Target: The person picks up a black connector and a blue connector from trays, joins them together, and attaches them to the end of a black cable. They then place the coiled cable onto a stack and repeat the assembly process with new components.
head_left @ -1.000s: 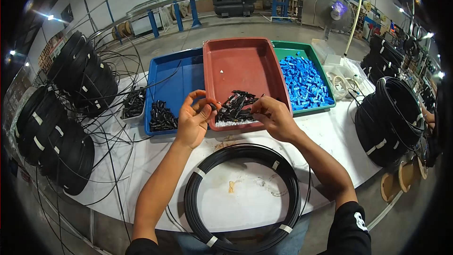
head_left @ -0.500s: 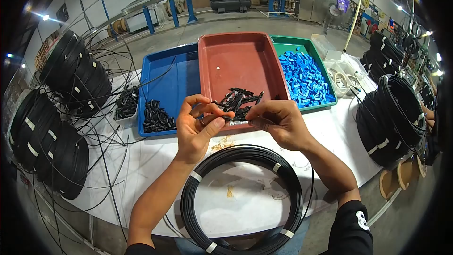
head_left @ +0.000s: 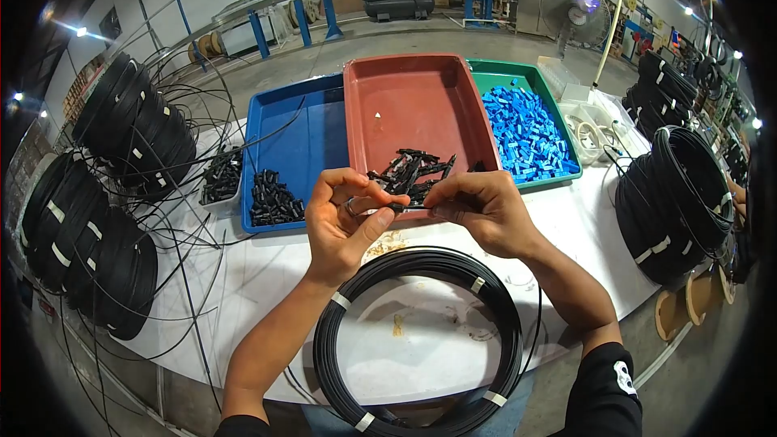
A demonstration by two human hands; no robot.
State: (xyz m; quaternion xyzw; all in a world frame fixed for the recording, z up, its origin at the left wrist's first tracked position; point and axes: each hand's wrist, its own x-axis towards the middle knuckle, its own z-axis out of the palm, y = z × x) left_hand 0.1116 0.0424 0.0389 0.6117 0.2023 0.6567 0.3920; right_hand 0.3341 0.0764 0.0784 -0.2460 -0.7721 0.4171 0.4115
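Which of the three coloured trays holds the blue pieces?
The green tray, on the right: only it holds blue pieces; the red tray and blue tray hold black pieces.

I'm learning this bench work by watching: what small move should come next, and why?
Probably steady the left hand and gently ease the right hand towards it. The fingertips of both pinch a slim dark piece, held roughly level between them at the near end of the red tray; whether it is one part or two is too small to tell.
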